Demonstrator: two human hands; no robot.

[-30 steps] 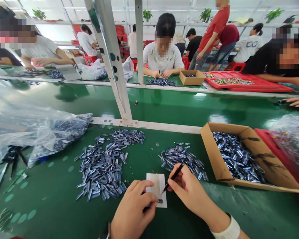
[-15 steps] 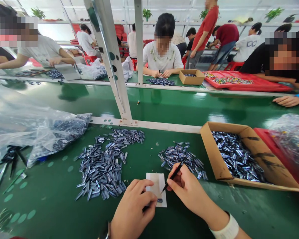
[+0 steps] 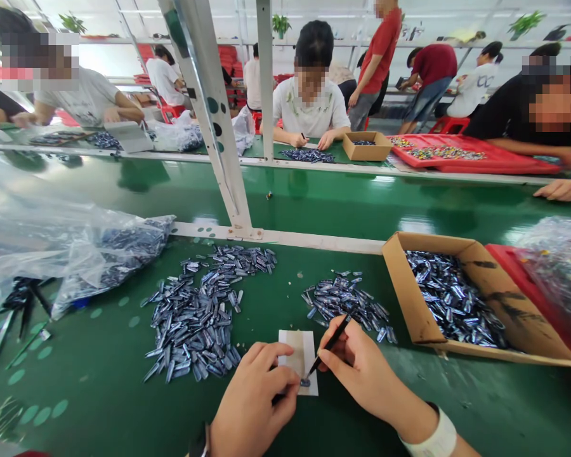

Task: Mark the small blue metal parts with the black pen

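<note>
My left hand [image 3: 261,390] rests over the lower left of a small white sheet [image 3: 309,343] with a beige middle. Its thumb and fingertips close on the left end of a small dark-blue glossy piece [image 3: 305,383], which lies on the sheet. In my right hand [image 3: 356,362] are slim black tweezers [image 3: 329,346], held like a pen and slanting down. Their tip is at the right end of the piece; whether it touches cannot be made out. A large heap of similar pieces [image 3: 195,317] lies left of the sheet, and a smaller heap [image 3: 347,301] lies behind my right hand.
At right stands a cardboard box [image 3: 412,311] of such pieces, beside a red tray [image 3: 518,273] bearing a clear bag. A plastic bag [image 3: 85,247] of pieces lies left. A white metal post [image 3: 209,114] rises ahead. Co-workers sit across the green belt [image 3: 314,197].
The tweezers' tip has come down a little onto or beside the small piece, with my right hand shifting slightly. My left hand stays in place.
</note>
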